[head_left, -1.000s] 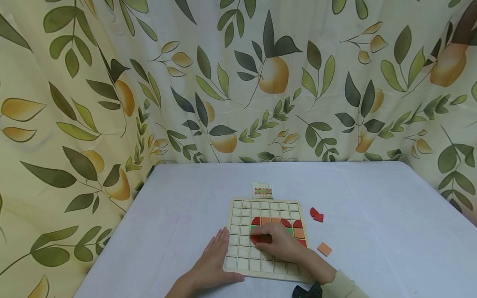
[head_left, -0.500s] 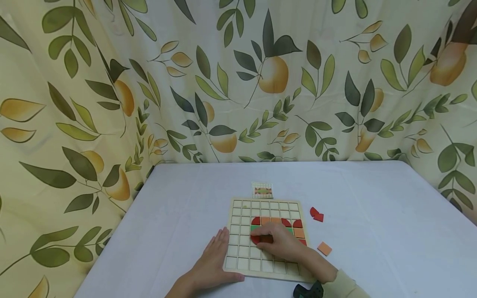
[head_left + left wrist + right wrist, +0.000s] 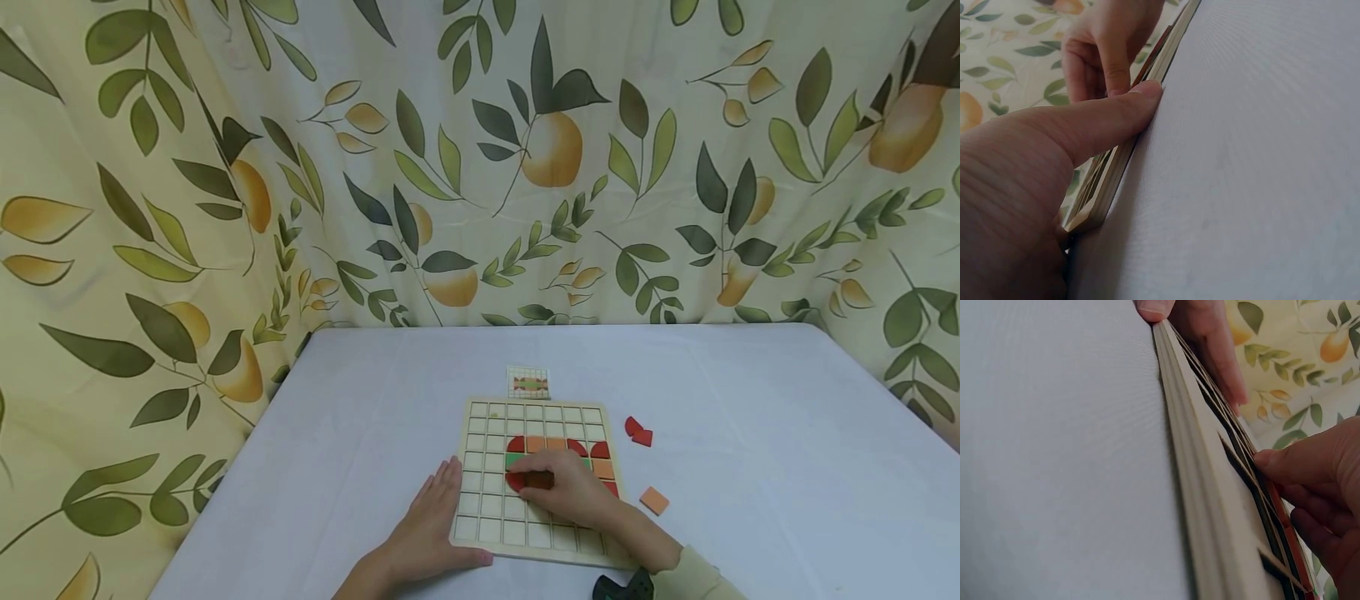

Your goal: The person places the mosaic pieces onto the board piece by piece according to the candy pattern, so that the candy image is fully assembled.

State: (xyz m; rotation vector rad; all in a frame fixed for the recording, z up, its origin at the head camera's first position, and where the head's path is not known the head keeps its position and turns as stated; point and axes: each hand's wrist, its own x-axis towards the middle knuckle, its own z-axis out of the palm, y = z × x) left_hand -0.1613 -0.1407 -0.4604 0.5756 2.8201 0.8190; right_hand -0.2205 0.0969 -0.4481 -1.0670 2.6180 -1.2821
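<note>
A light wooden grid board [image 3: 487, 531] lies on the table, its middle rows partly filled with red, orange and green pieces. My left hand [image 3: 429, 525] lies along its left side with straight fingers, and its thumb [image 3: 1116, 119] stretches along the near edge. Over the middle of the board, my right hand [image 3: 573, 492] pinches a red quarter-circle piece [image 3: 514, 482] between thumb and fingers, below a green piece [image 3: 513, 460]. In the right wrist view the right thumb [image 3: 1297, 456] is low at the grid. The palm hides several cells.
A small pattern card [image 3: 528, 383] lies behind the board. To the right are two red pieces [image 3: 637, 432] close together and an orange square [image 3: 654, 500]. A black object [image 3: 622, 586] sits by the right wrist. A leaf-patterned curtain [image 3: 480, 167] hangs behind the table.
Both hands stay almost in place. The right hand keeps its pinch at the red piece, with only a very slight shift in the view.
</note>
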